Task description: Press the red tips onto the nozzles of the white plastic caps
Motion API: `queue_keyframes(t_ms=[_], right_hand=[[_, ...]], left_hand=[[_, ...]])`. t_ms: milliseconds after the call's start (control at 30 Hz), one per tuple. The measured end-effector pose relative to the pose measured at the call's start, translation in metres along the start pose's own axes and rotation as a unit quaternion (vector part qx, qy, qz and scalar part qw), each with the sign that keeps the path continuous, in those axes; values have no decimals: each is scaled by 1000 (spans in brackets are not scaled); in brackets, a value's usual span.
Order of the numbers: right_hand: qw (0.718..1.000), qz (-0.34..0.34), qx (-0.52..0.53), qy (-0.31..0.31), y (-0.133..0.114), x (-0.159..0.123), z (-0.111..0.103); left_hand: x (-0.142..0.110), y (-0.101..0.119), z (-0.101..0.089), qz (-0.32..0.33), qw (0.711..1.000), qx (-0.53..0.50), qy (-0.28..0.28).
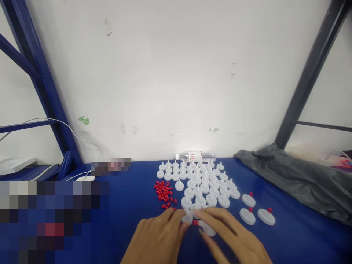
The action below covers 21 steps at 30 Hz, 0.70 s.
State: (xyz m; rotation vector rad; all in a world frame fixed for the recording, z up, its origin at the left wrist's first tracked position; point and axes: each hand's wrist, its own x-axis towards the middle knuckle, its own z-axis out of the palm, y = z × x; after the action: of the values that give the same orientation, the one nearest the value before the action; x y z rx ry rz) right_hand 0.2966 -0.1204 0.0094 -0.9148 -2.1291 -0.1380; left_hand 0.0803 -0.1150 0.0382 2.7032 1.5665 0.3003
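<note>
Near the front of the blue table, my right hand [233, 234] has its thumb and fingers around a white plastic disc [208, 229], tilted on its side. A red cap [195, 222] sits on that disc's stem and points left. My left hand [162, 234] is close beside it, fingers curled and thumb near the index finger. At its fingertips is another white disc [187, 217]; whether the fingers grip it or only touch it is unclear. Beyond both hands stand many white stemmed discs [211, 200], uncapped and stem up. Loose red caps [164, 190] lie in a pile left of them.
Three red-capped discs [247, 216] lie on the right of the table [123, 212]. A clear bottle [195, 156] rests on its side against the wall. Dark plastic sheeting [297, 179] covers the right edge. A white cable [74, 134] hangs at left, near a blurred-out area.
</note>
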Motion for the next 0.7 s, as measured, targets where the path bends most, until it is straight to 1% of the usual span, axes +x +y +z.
queue_keyframes(t_ms=[67, 133, 233, 333, 500, 533, 600, 667, 700], right_hand=[[999, 30, -21, 1, 12, -2, 0], [996, 69, -50, 14, 24, -6, -2], [991, 110, -77, 22, 40, -15, -8], [988, 126, -84, 8, 48, -23, -14], [986, 136, -87, -29, 59, -29, -17], [984, 143, -100, -21, 60, -30, -17], [978, 155, -135, 18, 60, -29, -17], [977, 142, -149, 53, 57, -27, -16], [980, 129, -141, 52, 54, -26, -15]], left_hand=[[1, -4, 4, -58, 997, 38, -26], [1, -7, 11, -106, 991, 69, -43], [1, -10, 20, -144, 985, 87, -43], [2, -11, 22, -146, 985, 78, -38], [4, -10, 21, -136, 987, 62, -57], [5, -10, 22, -136, 987, 55, -59], [5, -10, 24, -133, 988, 46, -60], [4, -11, 26, -130, 988, 46, -62], [4, -11, 26, -130, 988, 50, -61]])
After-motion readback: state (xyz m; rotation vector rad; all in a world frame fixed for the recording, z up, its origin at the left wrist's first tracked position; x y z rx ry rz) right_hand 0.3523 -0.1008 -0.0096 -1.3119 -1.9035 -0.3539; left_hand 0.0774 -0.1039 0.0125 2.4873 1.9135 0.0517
